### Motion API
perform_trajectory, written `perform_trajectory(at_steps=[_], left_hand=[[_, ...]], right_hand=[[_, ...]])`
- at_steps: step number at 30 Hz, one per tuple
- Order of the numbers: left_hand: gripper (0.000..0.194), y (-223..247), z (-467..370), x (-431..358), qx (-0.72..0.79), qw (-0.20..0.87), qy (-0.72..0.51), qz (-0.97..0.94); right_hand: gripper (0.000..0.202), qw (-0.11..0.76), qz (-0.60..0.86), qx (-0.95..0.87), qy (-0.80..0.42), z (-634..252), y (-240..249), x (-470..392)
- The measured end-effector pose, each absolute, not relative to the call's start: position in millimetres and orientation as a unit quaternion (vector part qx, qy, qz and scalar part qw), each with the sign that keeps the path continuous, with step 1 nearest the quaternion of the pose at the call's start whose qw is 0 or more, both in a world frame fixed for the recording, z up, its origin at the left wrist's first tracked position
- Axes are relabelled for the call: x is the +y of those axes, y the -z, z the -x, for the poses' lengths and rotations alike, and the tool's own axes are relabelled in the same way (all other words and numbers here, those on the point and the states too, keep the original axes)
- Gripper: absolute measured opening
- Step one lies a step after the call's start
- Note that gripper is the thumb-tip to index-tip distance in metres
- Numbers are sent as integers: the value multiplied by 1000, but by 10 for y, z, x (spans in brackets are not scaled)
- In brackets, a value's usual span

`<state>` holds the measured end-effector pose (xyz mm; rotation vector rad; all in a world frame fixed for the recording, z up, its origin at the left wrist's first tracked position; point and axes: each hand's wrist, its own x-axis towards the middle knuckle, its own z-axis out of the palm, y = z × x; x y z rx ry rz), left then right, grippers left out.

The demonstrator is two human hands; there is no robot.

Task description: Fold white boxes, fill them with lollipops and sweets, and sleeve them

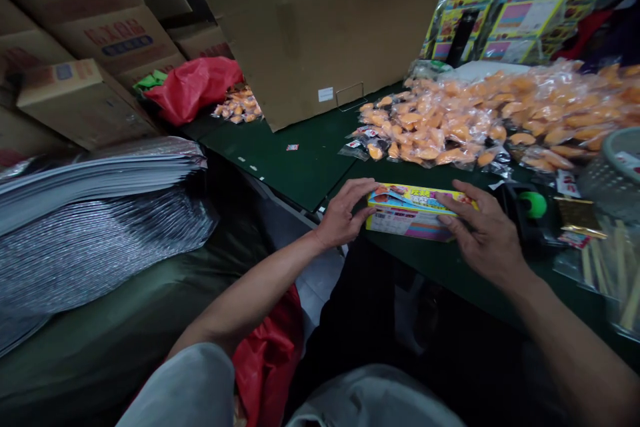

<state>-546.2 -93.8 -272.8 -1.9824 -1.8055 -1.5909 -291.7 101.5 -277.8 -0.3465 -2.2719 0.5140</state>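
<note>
Centrally: printed box (417, 212), held level between two hands over edge of green table (320, 167). Left hand (345, 212): closed on box's left end, thumb near side, fingers at top. Right hand (483, 230): partly open, fingers and thumb against right end. Just beyond grip: orange packets (430, 127). Just right of right hand: tape dispenser (530, 214).

1. The box (410, 222) is a long, slim printed carton with yellow edges, a colourful upper face with food pictures and lettering, and a paler side panel with pink, purple and blue stripes.
2. It lies lengthwise from left to right, broad side panel facing the near edge of the green surface (320, 164), both ends partly hidden.
</note>
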Motion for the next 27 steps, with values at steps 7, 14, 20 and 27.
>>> perform_trajectory(at_steps=[7, 14, 20, 27], left_hand=[[48, 2774, 5491, -936, -561, 43, 504, 655], [66, 2629, 5533, -923, -574, -37, 468, 671], [62, 2477, 5664, -819, -553, -103, 408, 719], [59, 2613, 5596, -818, -545, -81, 422, 720]], right_hand=[[54, 393, 162, -882, -203, 2875, 2723, 929], [45, 388, 157, -893, -167, 2887, 2735, 897], [54, 378, 161, -894, -181, 2882, 2713, 1001], [70, 391, 170, -877, -223, 2848, 2720, 1062]])
